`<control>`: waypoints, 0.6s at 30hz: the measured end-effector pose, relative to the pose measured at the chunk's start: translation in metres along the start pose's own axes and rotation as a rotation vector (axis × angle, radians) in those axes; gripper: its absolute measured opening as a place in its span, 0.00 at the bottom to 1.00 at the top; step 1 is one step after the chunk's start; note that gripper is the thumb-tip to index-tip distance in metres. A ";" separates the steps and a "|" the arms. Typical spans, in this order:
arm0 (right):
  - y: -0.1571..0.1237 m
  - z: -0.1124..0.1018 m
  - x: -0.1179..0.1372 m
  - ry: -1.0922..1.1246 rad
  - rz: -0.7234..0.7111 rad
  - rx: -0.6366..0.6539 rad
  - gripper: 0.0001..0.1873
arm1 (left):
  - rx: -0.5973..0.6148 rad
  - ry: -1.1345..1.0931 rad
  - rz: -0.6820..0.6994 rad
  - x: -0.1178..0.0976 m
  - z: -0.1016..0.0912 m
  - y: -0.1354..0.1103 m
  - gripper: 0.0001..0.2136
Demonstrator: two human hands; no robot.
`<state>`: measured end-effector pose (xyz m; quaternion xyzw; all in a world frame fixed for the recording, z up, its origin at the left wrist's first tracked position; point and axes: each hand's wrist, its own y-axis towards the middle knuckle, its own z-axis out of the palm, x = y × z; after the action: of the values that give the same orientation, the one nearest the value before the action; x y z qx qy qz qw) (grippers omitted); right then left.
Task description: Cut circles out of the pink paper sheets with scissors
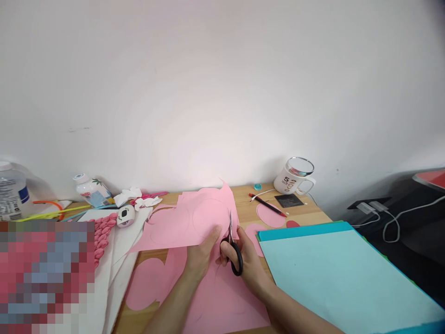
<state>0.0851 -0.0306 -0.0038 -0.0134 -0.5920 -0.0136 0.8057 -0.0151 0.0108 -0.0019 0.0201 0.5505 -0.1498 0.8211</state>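
Observation:
A sheet of pink paper [174,225] with faint drawn circles is held up over the desk, its lower edge pinched by my left hand [201,255]. My right hand [245,257] is closed through the black handles of a pair of scissors [238,260]. The blades point up and away from me, at the right side of the sheet near a drawn circle. Beneath both hands lies more pink paper [222,306]. A round pink cutout [144,284] rests on the wood to the left, and another pink circle [269,217] lies at the back right.
Blue paper sheets [333,269] cover the right side. Behind them are a red-and-black pen [267,205], a black card [289,201] and a white mug [292,178]. White boards [121,250], a small white bottle [92,189] and crumpled tissue [128,196] are on the left. A wall [208,93] stands behind.

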 end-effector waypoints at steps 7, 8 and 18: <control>0.000 -0.001 -0.002 -0.009 0.017 -0.009 0.22 | -0.003 -0.013 -0.029 -0.004 0.001 -0.001 0.13; 0.000 -0.001 -0.003 -0.007 0.016 -0.008 0.22 | -0.013 -0.021 -0.020 -0.004 0.001 -0.001 0.14; -0.002 0.001 -0.006 -0.013 0.047 0.010 0.22 | -0.161 -0.071 -0.021 -0.011 0.005 -0.002 0.23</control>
<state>0.0820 -0.0321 -0.0088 -0.0235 -0.5970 0.0082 0.8019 -0.0152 0.0100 0.0100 -0.0571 0.5315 -0.1141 0.8374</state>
